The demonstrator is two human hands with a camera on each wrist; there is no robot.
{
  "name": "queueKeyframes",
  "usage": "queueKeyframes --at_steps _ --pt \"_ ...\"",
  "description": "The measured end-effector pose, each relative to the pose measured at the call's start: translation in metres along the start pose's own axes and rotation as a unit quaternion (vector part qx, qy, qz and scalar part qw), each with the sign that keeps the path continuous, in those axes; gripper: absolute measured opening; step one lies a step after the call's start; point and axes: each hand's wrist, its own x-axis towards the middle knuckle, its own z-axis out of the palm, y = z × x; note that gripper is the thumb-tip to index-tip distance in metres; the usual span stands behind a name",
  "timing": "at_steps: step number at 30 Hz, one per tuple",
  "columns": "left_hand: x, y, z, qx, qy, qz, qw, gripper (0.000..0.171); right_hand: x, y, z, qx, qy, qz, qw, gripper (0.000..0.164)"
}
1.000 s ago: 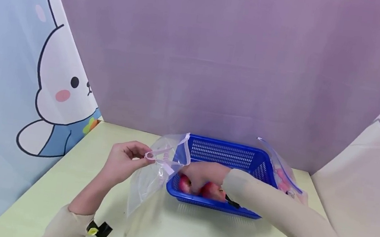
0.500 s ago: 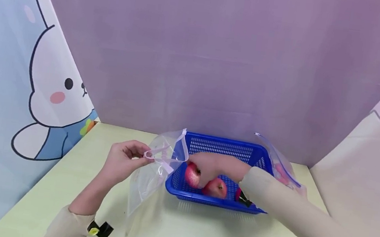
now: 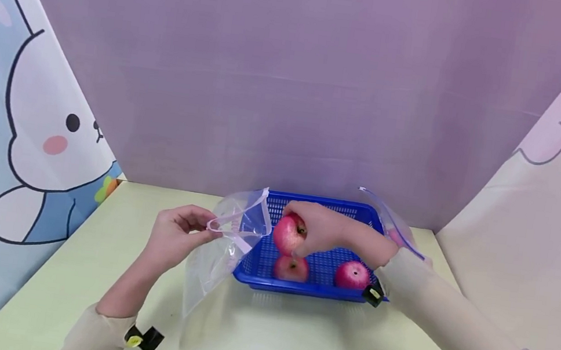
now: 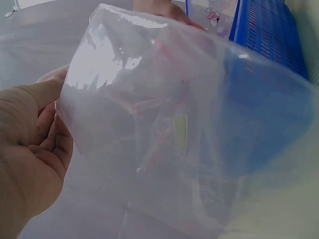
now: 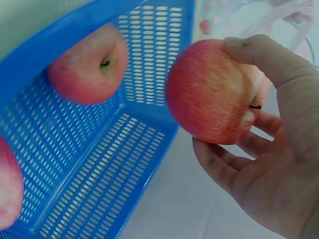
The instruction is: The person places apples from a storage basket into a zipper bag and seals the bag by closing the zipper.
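My left hand [image 3: 179, 238] pinches the rim of a clear zip bag [image 3: 219, 267], whose mouth gapes toward the basket. In the left wrist view the bag [image 4: 149, 124] spreads out from the thumb and fingers and looks slack. My right hand [image 3: 323, 227] grips a red apple [image 3: 287, 235] above the left part of a blue basket [image 3: 298, 289]. Seen from the right wrist, thumb and fingers wrap that apple [image 5: 209, 94] from the stem side. Two more apples lie in the basket, one at the front left [image 3: 292, 269] and another at the front right [image 3: 353, 275].
Behind the basket's right side stands a second clear bag [image 3: 399, 233] with a blue zip edge and pinkish contents. A purple backdrop [image 3: 292, 83] rises behind the pale table [image 3: 260, 336]. Printed cloths flank both sides.
My right hand has lifted the apple up out of the basket's bottom, uncovering the apples below. My left hand keeps its hold on the bag. The view has shifted a little to the right.
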Motion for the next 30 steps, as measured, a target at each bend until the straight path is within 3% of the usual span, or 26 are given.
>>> queueKeyframes --at_steps 11,17,20,23,25,30 --pt "0.002 -0.002 0.008 -0.007 0.001 -0.007 1.0 0.02 0.0 -0.021 0.0 0.113 0.121 0.03 0.986 0.066" --pt "0.002 0.0 0.013 -0.028 -0.01 -0.014 0.9995 0.022 0.006 -0.034 0.006 0.165 0.158 0.075 0.971 0.068" --pt "0.002 0.0 0.015 -0.038 -0.013 -0.016 0.9991 0.024 0.009 -0.038 0.009 0.205 0.173 0.104 0.958 0.068" --pt "0.002 -0.001 0.016 -0.036 -0.015 -0.012 0.9992 0.024 0.012 -0.041 0.01 0.279 0.185 0.139 0.932 0.065" --pt "0.003 -0.001 0.017 -0.036 -0.014 -0.008 0.9992 0.024 0.013 -0.043 0.011 0.336 0.195 0.163 0.907 0.062" --pt "0.003 -0.001 0.018 -0.043 -0.007 -0.001 0.999 0.024 0.015 -0.046 0.013 0.502 0.216 0.188 0.816 0.059"
